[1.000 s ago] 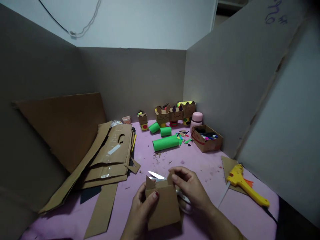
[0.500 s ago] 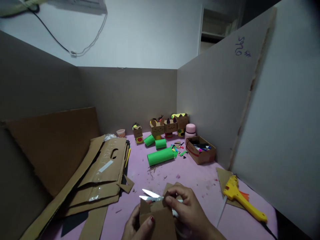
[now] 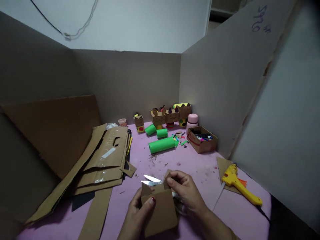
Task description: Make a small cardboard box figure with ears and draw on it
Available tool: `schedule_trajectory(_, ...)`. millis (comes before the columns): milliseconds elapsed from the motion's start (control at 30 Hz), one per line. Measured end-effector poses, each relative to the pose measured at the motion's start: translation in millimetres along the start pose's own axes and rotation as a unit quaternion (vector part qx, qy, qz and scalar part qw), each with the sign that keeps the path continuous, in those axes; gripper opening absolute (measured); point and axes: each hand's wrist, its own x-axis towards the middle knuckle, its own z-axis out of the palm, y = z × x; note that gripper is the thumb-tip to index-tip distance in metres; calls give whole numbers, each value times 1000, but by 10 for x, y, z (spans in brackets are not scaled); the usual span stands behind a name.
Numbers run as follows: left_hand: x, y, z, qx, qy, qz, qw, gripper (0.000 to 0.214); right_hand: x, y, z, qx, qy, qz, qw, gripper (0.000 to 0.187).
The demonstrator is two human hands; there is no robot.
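A small folded cardboard box (image 3: pixel 160 213) is in my left hand (image 3: pixel 140 208), the thumb pressed flat on its near face. At the box's top right corner, my right hand (image 3: pixel 183 186) pinches a small upright cardboard piece (image 3: pixel 167 178) between thumb and fingers. Whether that piece is joined to the box, I cannot tell. Behind the box is a pair of scissors (image 3: pixel 152 180) with parted blades pointing left. Their white handles are partly hidden under my right hand, and I cannot tell whether it touches them.
Flattened cardboard (image 3: pixel 107 150) is stacked at the left. Green paper tubes (image 3: pixel 162 145), small paper scraps and several cardboard-faced figures (image 3: pixel 159 118) stand farther back. A pen box (image 3: pixel 202 140) and a pink bottle (image 3: pixel 192 121) are at right, with a yellow glue gun (image 3: pixel 240 186) nearer.
The view has tilted down, so the table things sit higher and more of the box shows. Both hands keep nearly the same hold.
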Motion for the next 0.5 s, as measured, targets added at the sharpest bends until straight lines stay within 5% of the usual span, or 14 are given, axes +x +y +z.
schedule_trajectory(500, -36, 0, 26, 9, 1, 23, 1000, 45, -70, 95, 25, -57, 33, -24, 998, 21)
